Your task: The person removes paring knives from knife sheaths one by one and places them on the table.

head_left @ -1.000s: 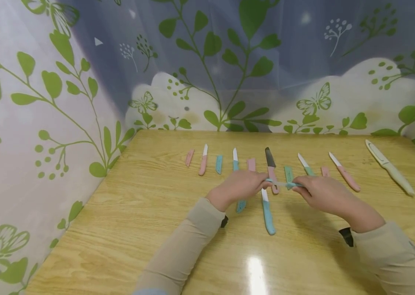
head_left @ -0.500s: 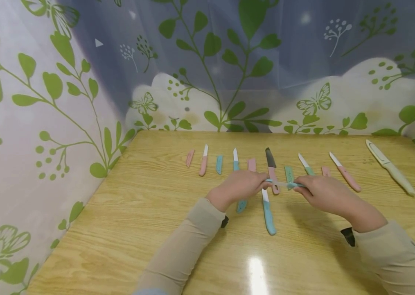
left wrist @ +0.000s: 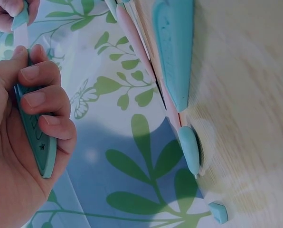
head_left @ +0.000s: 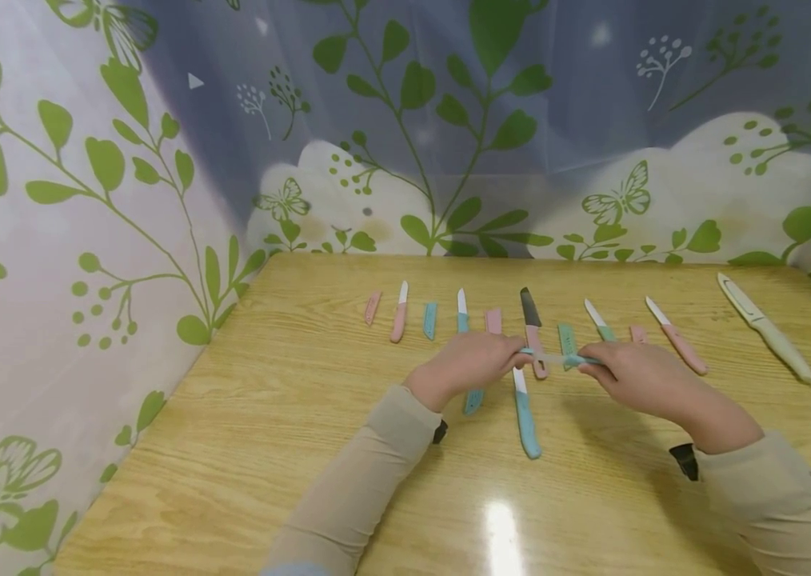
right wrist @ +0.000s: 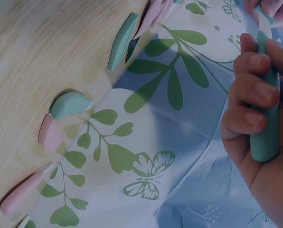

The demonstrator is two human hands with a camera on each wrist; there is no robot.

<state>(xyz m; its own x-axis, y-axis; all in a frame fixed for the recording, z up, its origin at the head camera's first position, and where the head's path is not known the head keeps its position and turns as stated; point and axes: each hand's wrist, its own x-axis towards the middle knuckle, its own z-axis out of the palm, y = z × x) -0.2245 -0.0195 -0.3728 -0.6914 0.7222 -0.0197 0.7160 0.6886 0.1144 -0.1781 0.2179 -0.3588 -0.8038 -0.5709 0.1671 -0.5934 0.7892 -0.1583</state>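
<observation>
In the head view my left hand (head_left: pixel 465 366) holds a blue-green knife sheath, seen along the palm under curled fingers in the left wrist view (left wrist: pixel 36 135). My right hand (head_left: pixel 653 388) grips a paring knife by its blue-green handle (right wrist: pixel 266 135). The knife's pale blade (head_left: pixel 551 358) spans the gap between both hands, level above the table, its tip end at the sheath's mouth. How deep the tip sits is hidden by the left fingers. Below the hands lie a blue-handled knife (head_left: pixel 526 420) and a blue sheath (head_left: pixel 473 402), partly covered by the left hand.
Knives and sheaths lie in a row along the wooden table (head_left: pixel 247 416): a pink knife (head_left: pixel 398 318), a blue sheath (head_left: pixel 430 320), a black-bladed pink knife (head_left: pixel 530 310), a green sheath (head_left: pixel 566 340), another pink knife (head_left: pixel 681 348) and a cream sheathed knife (head_left: pixel 769 332). Patterned cloth hangs behind.
The right hand has shifted very slightly to the right, with a little more of the blade showing. The left hand and the things on the table look unmoved.
</observation>
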